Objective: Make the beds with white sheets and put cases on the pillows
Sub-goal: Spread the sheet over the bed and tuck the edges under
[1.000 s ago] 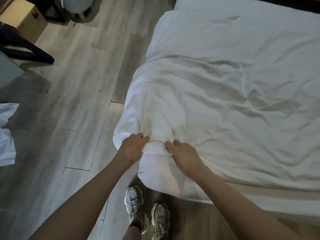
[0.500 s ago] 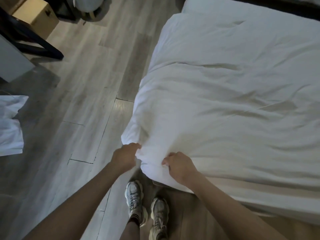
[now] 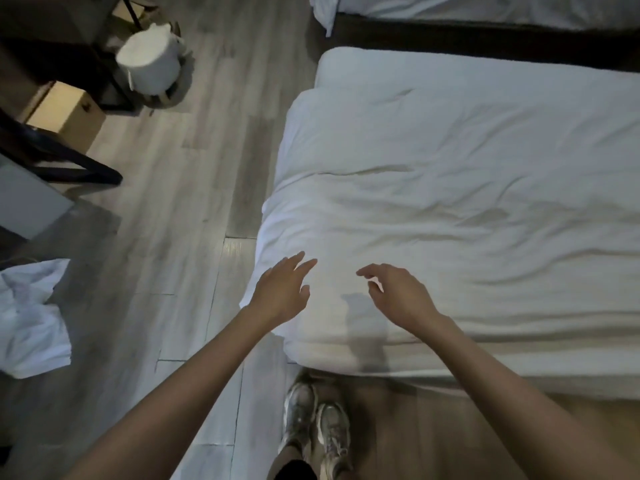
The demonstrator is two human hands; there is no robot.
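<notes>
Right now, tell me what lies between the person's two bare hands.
Only wrinkled white bed sheet, partly shadowed, lies between the left hand and the right hand; the head view shows it.

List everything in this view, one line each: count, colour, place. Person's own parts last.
white sheet: one, white, creased, covering the near bed, centre and right
second bed: one, white bedding, top right edge
floor: one, grey wood planks, left and bottom
round bin: one, white, top left on the floor
cardboard box: one, tan, far left below the bin
furniture frame: one, black, left, beside the box
loose cloth: one, white, crumpled on the floor, left edge
shoes: two, grey-white, bottom centre by the bed
left hand: one, bare, over the sheet's near corner, fingers straight, holding nothing
right hand: one, bare, beside it over the sheet, fingers loosely bent, holding nothing
</notes>
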